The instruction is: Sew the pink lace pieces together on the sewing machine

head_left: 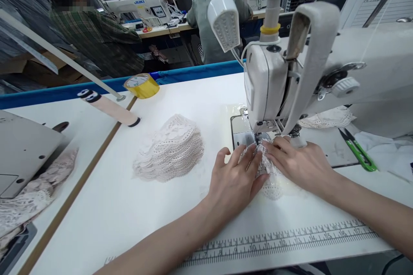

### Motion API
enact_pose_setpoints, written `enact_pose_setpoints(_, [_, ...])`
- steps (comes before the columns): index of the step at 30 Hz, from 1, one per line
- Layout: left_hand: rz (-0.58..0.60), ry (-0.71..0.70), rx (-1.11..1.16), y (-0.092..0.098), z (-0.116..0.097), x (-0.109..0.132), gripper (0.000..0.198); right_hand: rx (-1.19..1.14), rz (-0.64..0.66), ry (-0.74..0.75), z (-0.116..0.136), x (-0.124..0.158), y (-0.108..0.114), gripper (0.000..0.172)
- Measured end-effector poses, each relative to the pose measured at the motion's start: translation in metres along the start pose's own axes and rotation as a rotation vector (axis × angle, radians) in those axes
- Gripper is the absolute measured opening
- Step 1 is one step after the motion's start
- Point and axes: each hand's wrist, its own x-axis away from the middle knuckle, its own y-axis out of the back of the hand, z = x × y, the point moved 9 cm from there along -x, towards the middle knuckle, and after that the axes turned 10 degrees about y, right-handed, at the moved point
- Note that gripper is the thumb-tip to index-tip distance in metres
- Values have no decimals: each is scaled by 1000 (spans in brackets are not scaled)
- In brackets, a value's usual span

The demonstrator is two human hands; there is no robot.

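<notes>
A small white lace piece lies under the needle area of the white sewing machine, over its metal needle plate. My left hand rests on the lace's left side, its fingers spread and fingertips close to the presser foot. From the right, my right hand has its fingers together on the lace beside the foot, with the thumb mostly hidden. The needle tip and the lace edge beneath the foot are hidden. A fanned stack of lace pieces lies left of my hands.
Green thread snips and white fabric lie at right. Yellow tape and a pinkish roll are at back left. A printed ruler runs along the front edge. Two people sit beyond, near other sewing machines.
</notes>
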Motion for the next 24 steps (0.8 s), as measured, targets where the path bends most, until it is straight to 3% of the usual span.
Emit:
enact_pose_setpoints(8, [-1, 11, -14, -2, 2, 0, 35, 29, 85, -19, -1, 0, -5, 32])
enact_pose_setpoints(18, [-4, 17, 20, -5, 8, -5, 36, 49, 107, -8, -4, 1, -11, 39])
enact_pose_setpoints(24, [0, 16, 46, -5, 9, -7, 37, 17, 72, -29, -11, 1, -6, 34])
